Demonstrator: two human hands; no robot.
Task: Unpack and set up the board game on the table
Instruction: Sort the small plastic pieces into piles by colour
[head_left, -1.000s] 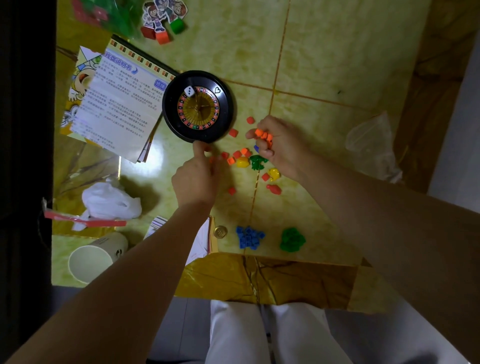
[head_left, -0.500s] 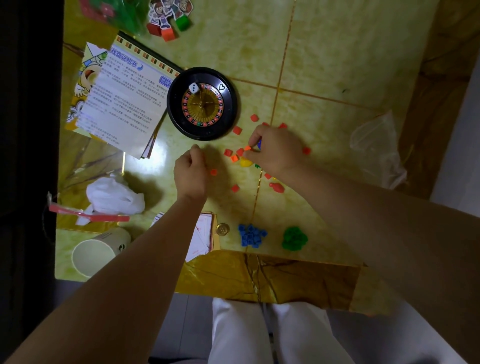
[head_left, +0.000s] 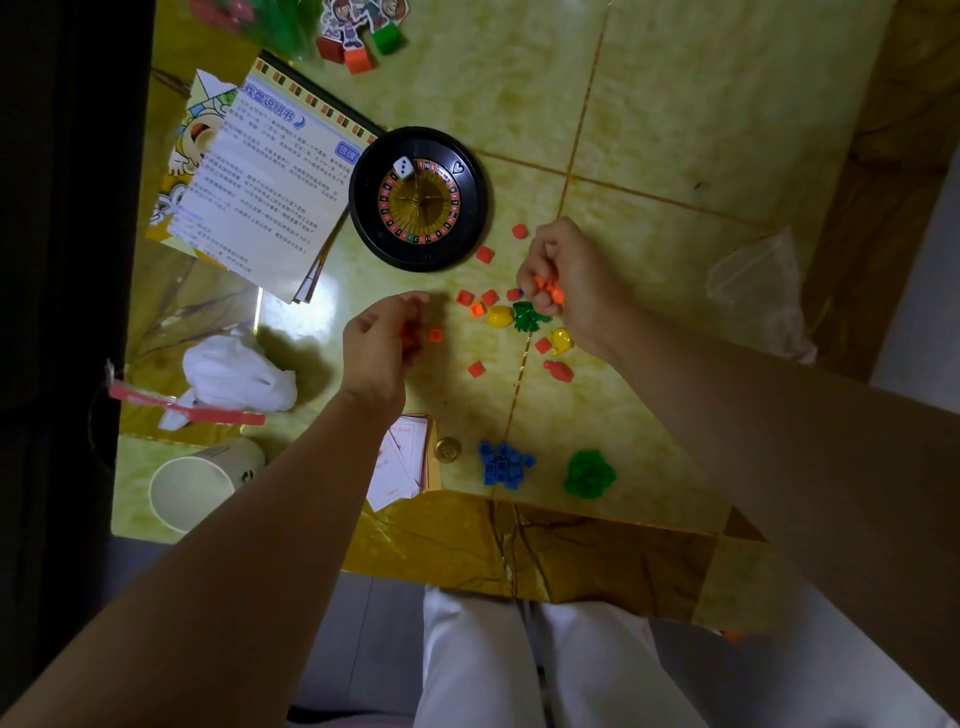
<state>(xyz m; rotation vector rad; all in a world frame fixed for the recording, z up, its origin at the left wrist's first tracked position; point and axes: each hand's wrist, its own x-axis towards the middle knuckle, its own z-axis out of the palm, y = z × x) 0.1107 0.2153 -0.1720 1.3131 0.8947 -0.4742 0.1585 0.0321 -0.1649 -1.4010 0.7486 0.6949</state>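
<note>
Small orange-red plastic pieces (head_left: 484, 254) lie scattered on the yellow-green table (head_left: 675, 130), mixed with yellow (head_left: 500, 316), green (head_left: 525, 318) and red (head_left: 560, 371) figures. My right hand (head_left: 571, 283) hovers over them, fingers curled around several orange pieces (head_left: 549, 289). My left hand (head_left: 382, 345) is to the left, fingers curled around an orange piece (head_left: 408, 336), with another orange piece (head_left: 435, 335) just beside it. A black roulette wheel (head_left: 418, 198) with a white die (head_left: 403, 167) on it stands behind both hands.
Near the front edge lie a blue pile (head_left: 503, 464), a green pile (head_left: 589, 474), a gold coin (head_left: 448, 449) and cards (head_left: 402, 465). A rules sheet (head_left: 260, 187), crumpled white bag (head_left: 236, 374) and paper cup (head_left: 195, 491) are left. An empty clear bag (head_left: 758, 291) is right; character standees (head_left: 363, 36) stand far back.
My left hand drew back from the wheel's rim toward me and closed on an orange piece. My right hand dipped to the pile and lifted again with orange pieces.
</note>
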